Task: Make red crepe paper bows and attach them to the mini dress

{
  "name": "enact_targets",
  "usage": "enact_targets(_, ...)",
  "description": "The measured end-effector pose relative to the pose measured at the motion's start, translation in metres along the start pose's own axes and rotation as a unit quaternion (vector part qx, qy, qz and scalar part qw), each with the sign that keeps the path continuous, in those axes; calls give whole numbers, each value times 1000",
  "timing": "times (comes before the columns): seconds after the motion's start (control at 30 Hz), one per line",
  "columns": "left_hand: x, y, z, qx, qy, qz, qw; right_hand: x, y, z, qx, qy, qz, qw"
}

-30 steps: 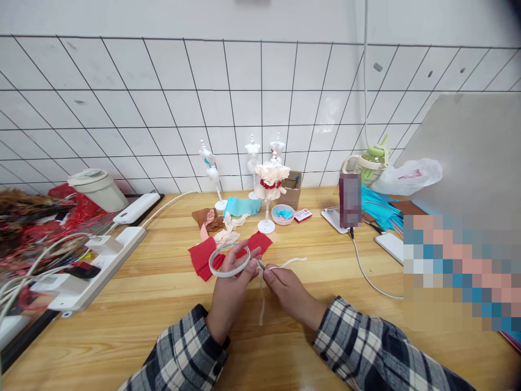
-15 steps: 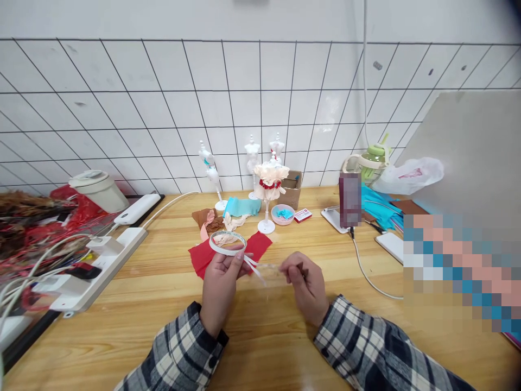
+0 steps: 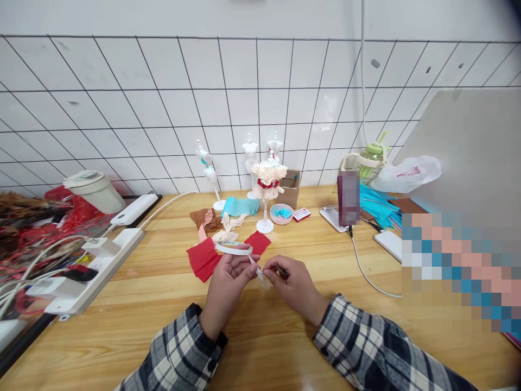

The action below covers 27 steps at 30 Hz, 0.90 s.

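Since the power bar (image 3: 97, 271) sits well left of your left hand (image 3: 228, 278), its cords presumably run clear of your work. Red cloth (image 3: 203, 259) lies just beyond that hand, likely put there within easy reach. Roll (image 3: 233, 250): white ring, held up off the table (image 3: 260, 353) at your left fingertips, over the red cloth. Its loose strip (image 3: 260, 276) hangs down toward your right hand (image 3: 290, 279); the raised hold probably gives the strip free play between both hands. Mannequin (image 3: 269, 187), dressed in ruffles, stands upright beyond the gap between your hands; dish (image 3: 281, 221) just right of it, both apparently set back to leave you room.

Hands. Left: fingers bent in a loose curl, palm partly open, thumb pressing the strip against the fingers; roll rests at the fingertips. Right: thumb and forefinger drawn together, tips just beside the strip's lower part; cannot tell whether they touch it. Remaining fingers curl around a dark object (image 3: 282, 271), mostly hidden in your grip, too little showing to identify.
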State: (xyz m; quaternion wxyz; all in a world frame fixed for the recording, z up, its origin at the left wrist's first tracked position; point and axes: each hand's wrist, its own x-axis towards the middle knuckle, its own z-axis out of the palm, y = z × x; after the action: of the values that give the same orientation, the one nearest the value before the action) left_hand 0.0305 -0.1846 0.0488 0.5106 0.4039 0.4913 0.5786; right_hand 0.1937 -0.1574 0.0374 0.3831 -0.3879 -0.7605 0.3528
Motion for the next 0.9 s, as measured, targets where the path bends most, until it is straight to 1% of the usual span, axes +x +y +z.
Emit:
enact_targets(0.13,-1,0,2,-1,7,-12,1000,2,3,-2,5,37,-11,999)
enact_targets(0.27,-1,1,3,7,12,-18,1000,2,4,-3,8,55,-11,998)
enact_targets(0.43,-2,3,3,11,6,-14,1000,4,5,-8,-5,113,-1,994)
enact_targets(0.53,-4,4,4,15,-12,-17,1000,7,8,-11,-28,124,21,992)
enact_targets(0.63,-5,3,4,11,-29,-32,999,11,15,-10,-58,110,42,991)
enact_targets(0.7,-3,1,3,8,-16,-45,999,12,20,-9,-75,106,37,991)
enact_targets(0.83,3,-1,0,-3,47,-43,998,11,20,-7,-75,151,18,985)
enact_targets(0.87,5,-1,-1,-7,57,-41,997,10,18,-6,-65,144,13,987)
enact_targets(0.9,5,-1,-1,-12,64,-40,997,9,16,-6,-52,120,8,991)
